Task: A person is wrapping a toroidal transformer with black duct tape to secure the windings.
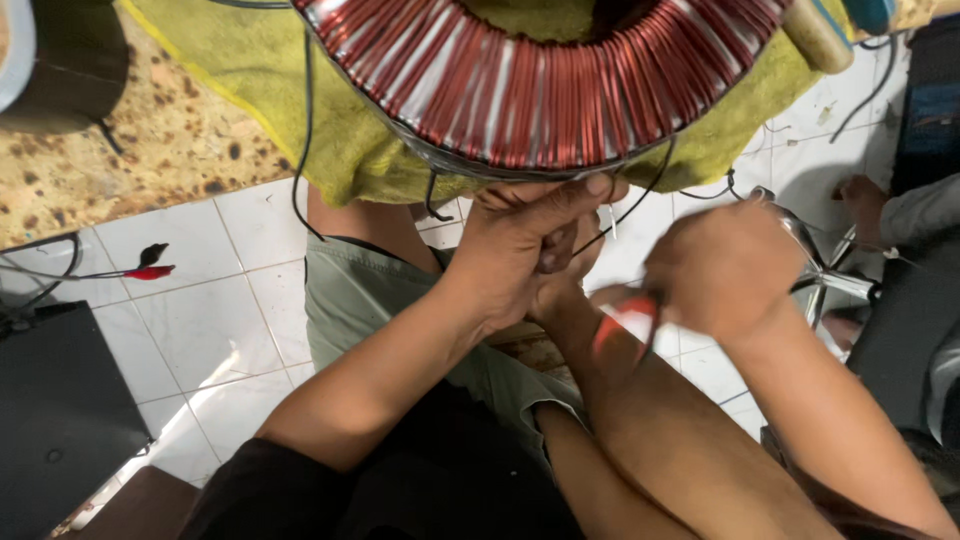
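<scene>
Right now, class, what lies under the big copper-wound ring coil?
A yellow-green cloth lies under the copper-wound coil, spread over a speckled tabletop. The cloth hides the table beneath the coil. Below the coil's rim, the left hand grips black wires.

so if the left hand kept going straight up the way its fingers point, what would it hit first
Most likely the copper wire coil: the left hand reaches up with its fingers right at the coil's lower rim, apparently touching it, though depth is unclear.
</scene>
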